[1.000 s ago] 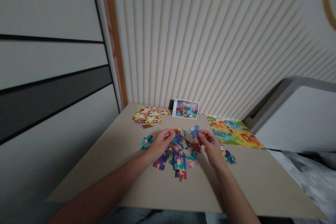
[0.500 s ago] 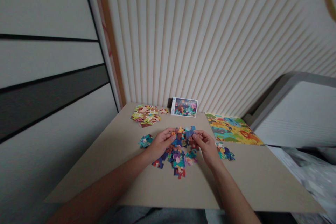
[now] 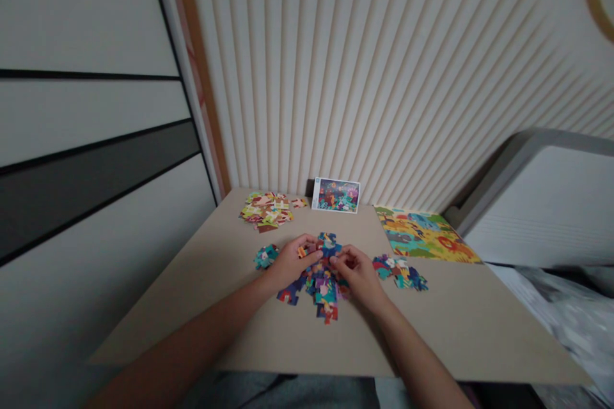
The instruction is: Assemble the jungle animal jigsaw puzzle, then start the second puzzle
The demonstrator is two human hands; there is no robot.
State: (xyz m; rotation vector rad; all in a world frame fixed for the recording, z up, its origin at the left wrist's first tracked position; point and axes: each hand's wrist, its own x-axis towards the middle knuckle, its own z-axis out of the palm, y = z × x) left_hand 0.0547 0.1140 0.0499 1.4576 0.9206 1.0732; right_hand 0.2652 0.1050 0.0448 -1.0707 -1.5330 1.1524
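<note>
Over the middle of the table, my left hand (image 3: 291, 263) pinches jigsaw pieces, an orange-marked one showing by its fingers. My right hand (image 3: 361, 276) is closed close beside it, thumb and fingertips on a dark blue jigsaw piece (image 3: 329, 244) between the hands. The fingers partly cover these pieces, so I cannot tell which are joined. Just below lies a heap of loose jigsaw pieces (image 3: 325, 294) in purple, teal and red. A small teal cluster of pieces (image 3: 266, 257) sits left of my left hand, and another multicoloured cluster (image 3: 403, 272) lies right of my right hand.
A picture card (image 3: 336, 195) of a colourful scene leans at the table's back edge. Yellow-green and brown pieces (image 3: 266, 209) are piled at the back left. An assembled animal puzzle (image 3: 426, 235) lies at the back right. A pleated blind (image 3: 336, 64) rises behind the table (image 3: 201, 319).
My right hand has moved left, closer to my left hand. The blue piece at its fingertips has shifted left too, uncovering more of the right-hand cluster.
</note>
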